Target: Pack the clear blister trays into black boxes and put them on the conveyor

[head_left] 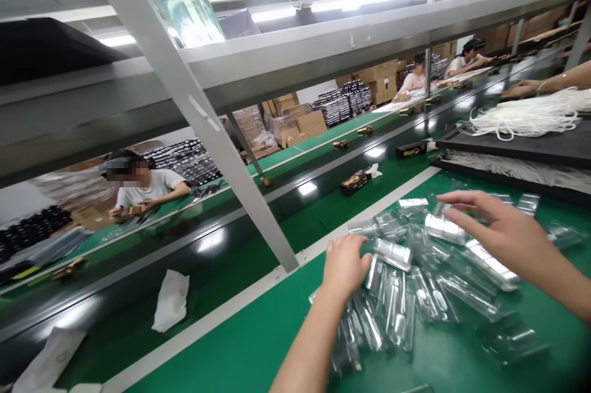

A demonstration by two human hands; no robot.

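The left hand (344,265) is hanging at the left edge of a heap of transparent plastic trays (401,313), its grip released, thumb and fingers standing apart with nothing visible between them. Just to the right of that thumb, one shiny clear tray (392,254) is lying on top of the heap, its long axis running across the gap between the hands, from left and far to right and slightly near; the left hand is clearly the nearer one to it. The right hand (510,234) is reaching in from the right over the heap, its grip also looking released, fingertips pointing left; whether they are touching the plastic beneath, I cannot tell. A second bright tray (444,228) is lying just below and near its thumb, angled much like the first, while several trays closer to the viewer are pointing near to far. The whole heap is resting on the green desk (221,359). Beyond, a pale metal rail (252,299) is separating the desk from a conveyor belt (295,220), where a black printed box (355,182) is lying. To the far right, bundled white cords (530,113) are sitting on black stacked trays (521,149), near a co-worker's hand (521,90).
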